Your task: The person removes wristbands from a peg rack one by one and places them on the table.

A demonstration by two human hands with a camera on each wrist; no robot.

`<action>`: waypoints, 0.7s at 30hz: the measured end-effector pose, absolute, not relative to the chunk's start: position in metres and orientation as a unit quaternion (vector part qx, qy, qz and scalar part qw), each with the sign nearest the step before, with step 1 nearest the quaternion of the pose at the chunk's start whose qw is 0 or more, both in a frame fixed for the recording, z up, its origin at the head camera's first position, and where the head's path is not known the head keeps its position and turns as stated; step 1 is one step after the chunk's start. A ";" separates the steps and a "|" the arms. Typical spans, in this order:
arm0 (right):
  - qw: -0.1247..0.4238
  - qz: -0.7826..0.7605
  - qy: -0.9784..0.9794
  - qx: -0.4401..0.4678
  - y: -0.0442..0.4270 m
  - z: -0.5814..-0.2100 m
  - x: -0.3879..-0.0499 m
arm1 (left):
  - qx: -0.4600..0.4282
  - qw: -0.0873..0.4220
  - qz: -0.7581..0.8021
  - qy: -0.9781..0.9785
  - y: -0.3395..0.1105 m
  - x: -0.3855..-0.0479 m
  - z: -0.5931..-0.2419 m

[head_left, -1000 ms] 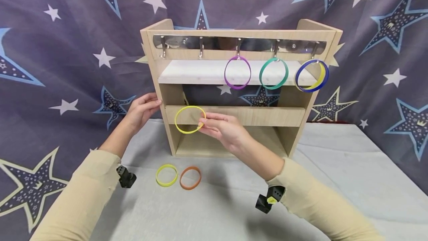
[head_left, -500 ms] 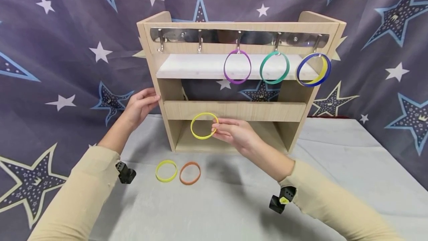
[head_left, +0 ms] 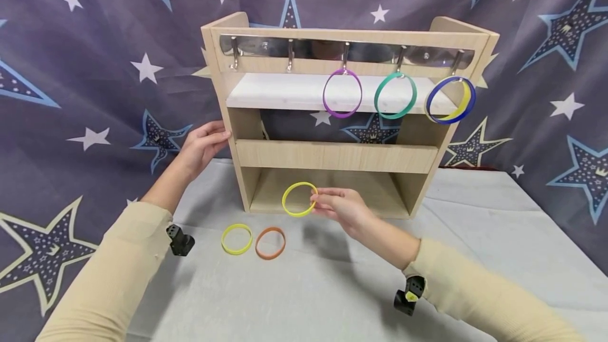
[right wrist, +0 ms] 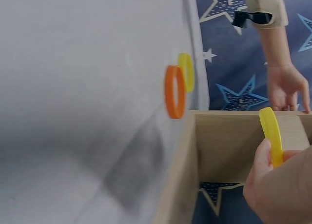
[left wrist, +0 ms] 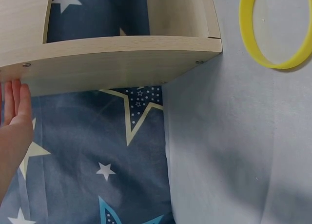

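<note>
My right hand (head_left: 345, 209) pinches a yellow ring (head_left: 299, 215) between thumb and fingers, in front of the shelf's lowest compartment; the right wrist view also shows that yellow ring (right wrist: 272, 135) in the hand (right wrist: 282, 182). With straight fingers, my left hand (head_left: 201, 149) touches the left side panel of the wooden shelf (head_left: 337, 155); in the left wrist view the fingertips of this hand (left wrist: 17, 119) meet the panel (left wrist: 112, 70). On the table lie another yellow ring (head_left: 237, 252) and an orange ring (head_left: 270, 256), side by side.
A metal hook rail (head_left: 313, 49) runs along the shelf top. From its hooks hang a purple ring (head_left: 325, 100), a green ring (head_left: 413, 100), and a blue ring (head_left: 471, 105) together with a yellow one. Star-patterned cloth (head_left: 114, 30) stands behind.
My right hand has moved right and down with the yellow ring, from before the shelf's middle board to its lowest compartment. My left hand stays on the side panel.
</note>
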State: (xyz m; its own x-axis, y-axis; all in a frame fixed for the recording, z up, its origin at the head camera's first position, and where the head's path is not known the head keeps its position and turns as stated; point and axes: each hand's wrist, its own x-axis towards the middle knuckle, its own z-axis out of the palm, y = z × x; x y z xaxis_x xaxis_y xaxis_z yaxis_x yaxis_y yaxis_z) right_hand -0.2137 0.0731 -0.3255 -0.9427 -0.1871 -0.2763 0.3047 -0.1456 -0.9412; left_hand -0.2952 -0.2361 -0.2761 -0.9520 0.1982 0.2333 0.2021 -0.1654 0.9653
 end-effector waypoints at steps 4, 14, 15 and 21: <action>0.162 -0.743 0.647 0.053 0.073 -0.337 -0.213 | -0.153 0.002 -0.748 -0.645 -0.236 -0.296 -0.275; 0.166 -0.720 0.670 0.069 0.072 -0.365 -0.207 | -0.146 0.000 -0.739 -0.658 -0.236 -0.296 -0.274; 0.167 -0.717 0.673 0.071 0.072 -0.367 -0.206 | -0.147 0.001 -0.738 -0.659 -0.236 -0.296 -0.274; 0.175 -0.701 0.687 0.076 0.070 -0.377 -0.204 | -0.155 0.006 -0.744 -0.650 -0.236 -0.296 -0.276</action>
State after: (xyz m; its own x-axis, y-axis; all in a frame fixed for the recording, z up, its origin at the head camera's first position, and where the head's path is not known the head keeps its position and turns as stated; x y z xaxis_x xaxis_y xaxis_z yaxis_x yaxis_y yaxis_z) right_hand -0.2037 0.0705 -0.3767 -0.9271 -0.1414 -0.3470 0.3498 0.0051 -0.9368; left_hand -0.2962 -0.2360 -0.2763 -0.9518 0.1935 0.2381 0.2100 -0.1547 0.9654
